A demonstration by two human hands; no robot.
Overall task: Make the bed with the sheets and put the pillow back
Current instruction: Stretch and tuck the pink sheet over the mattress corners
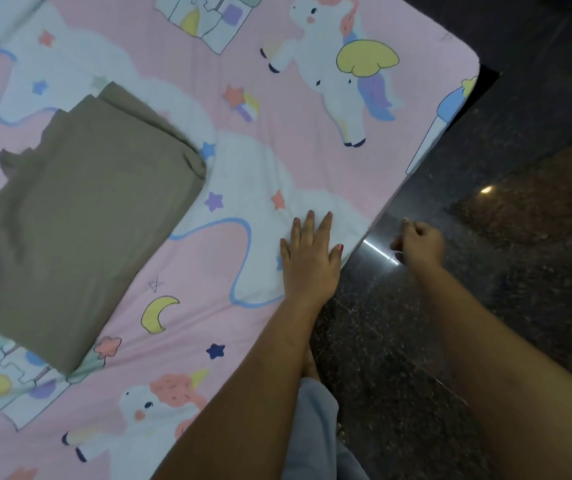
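A pink sheet (264, 161) printed with unicorns, stars and castles covers the mattress and lies smooth across it. A folded olive-brown sheet (80, 220) rests on top of it at the left. My left hand (310, 254) lies flat with straight fingers on the pink sheet, close to the bed's right edge. My right hand (421, 245) hovers over the floor just off that edge, fingers curled, pinching what looks like a thin thread. No pillow is in view.
Dark speckled stone floor (485, 306) runs along the bed's right side, with a lamp's reflection on it. The mattress corner (468, 64) is at the upper right. My grey trouser leg (315, 427) and a foot show by the bed's edge.
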